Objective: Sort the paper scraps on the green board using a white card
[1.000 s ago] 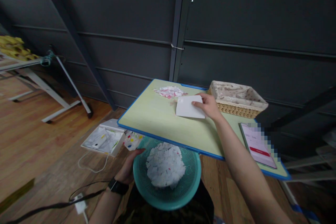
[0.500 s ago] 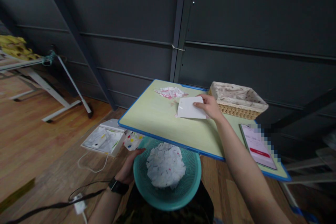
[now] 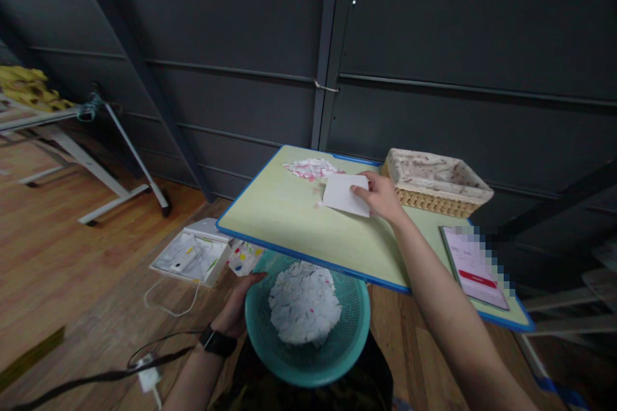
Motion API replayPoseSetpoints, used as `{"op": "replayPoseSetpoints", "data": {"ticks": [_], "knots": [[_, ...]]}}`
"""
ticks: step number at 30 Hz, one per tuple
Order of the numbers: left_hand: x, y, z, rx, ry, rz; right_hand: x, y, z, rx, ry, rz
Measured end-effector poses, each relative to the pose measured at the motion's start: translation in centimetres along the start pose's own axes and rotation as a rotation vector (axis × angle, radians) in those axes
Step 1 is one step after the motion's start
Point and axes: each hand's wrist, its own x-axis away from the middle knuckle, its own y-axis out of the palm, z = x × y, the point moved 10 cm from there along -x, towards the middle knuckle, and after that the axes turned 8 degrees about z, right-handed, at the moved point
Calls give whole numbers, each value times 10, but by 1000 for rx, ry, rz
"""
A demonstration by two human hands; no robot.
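My right hand (image 3: 380, 196) grips a white card (image 3: 344, 194) by its right edge, thumb on top, over the yellow-green table top (image 3: 279, 212). Just behind the card lies a pile of small white and pink paper scraps (image 3: 312, 168). Below the table's front edge, my left hand (image 3: 240, 300) grasps the left rim of a teal plastic basket (image 3: 355, 334), thumb over the rim and the other fingers hidden. A heap of torn white paper pieces (image 3: 304, 304) sits inside this basket, which rests at my lap.
A lined wicker basket (image 3: 436, 183) stands at the table's back right, with a tablet (image 3: 475, 266) in front of it. On the floor at left are an open white box (image 3: 193, 257) and a power adapter (image 3: 148, 372) with cables. A dark panel wall rises behind.
My right hand has shifted slightly left with the card, which now lies at a slightly different tilt. My left hand and the teal basket stay in place.
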Motion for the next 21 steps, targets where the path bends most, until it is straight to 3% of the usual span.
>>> {"op": "replayPoseSetpoints", "data": {"ticks": [7,11,13,18,21], "knots": [[-4,-1,0,35,24,-24,1,-7,-11,61,-71,28],[-4,-4,-6,23,-39,4,3,3,-8,-128,11,-133],[-2,-1,-3,31,-14,-15,1,3,1,-236,81,-151],[-3,1,0,16,12,-41,-12,-46,34,-199,120,309],[-4,2,-3,12,-3,-54,-15,-46,40,-152,104,298]]}}
